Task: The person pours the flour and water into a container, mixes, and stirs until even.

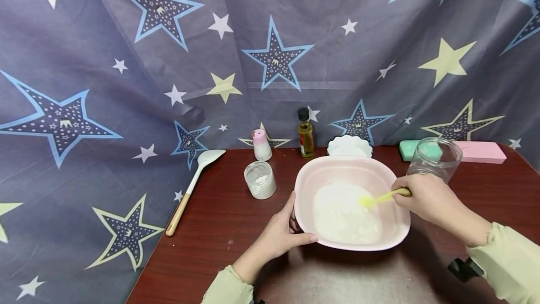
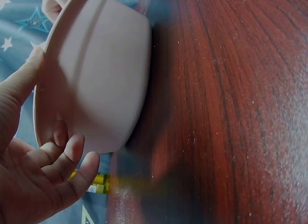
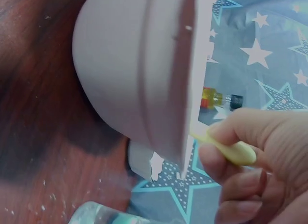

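Observation:
A pale pink basin holds a white, flour-like mass with small lumps. My left hand grips its near left side; in the left wrist view the thumb lies at the rim and the curled fingers are by the outer wall. Over the right rim, my right hand pinches a slim yellow utensil between thumb and fingers. Its head dips into the white mass, so the tip's shape is partly hidden. In the right wrist view, the rounded handle end pokes out of the grip.
Behind the basin stand an oil bottle, a pink-capped shaker and a scalloped white dish. An open jar of white powder and a wooden-handled ladle are leftward. A glass jar and green and pink blocks are at right.

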A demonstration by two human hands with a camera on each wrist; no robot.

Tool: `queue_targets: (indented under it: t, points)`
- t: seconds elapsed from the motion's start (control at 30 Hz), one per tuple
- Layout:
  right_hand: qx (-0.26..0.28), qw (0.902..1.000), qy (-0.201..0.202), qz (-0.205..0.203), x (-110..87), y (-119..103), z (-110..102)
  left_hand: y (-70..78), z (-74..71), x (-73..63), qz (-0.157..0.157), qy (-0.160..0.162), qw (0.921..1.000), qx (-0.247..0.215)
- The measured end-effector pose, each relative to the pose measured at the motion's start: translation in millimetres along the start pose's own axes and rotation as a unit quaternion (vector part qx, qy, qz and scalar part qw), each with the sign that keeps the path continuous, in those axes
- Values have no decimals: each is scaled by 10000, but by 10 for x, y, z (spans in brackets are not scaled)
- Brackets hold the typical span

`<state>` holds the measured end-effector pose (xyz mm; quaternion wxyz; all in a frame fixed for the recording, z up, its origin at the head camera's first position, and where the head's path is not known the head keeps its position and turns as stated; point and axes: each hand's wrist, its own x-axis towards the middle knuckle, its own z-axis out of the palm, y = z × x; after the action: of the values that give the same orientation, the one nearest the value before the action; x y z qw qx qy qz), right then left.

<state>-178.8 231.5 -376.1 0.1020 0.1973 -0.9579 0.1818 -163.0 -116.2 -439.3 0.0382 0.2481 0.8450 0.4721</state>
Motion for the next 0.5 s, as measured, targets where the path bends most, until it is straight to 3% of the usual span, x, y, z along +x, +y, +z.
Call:
queue_targets:
  t: [0.5]
  points:
    - [701,9961,-504,-178,-159,47,-30,1,-15,-9,55,5,9999,-112]
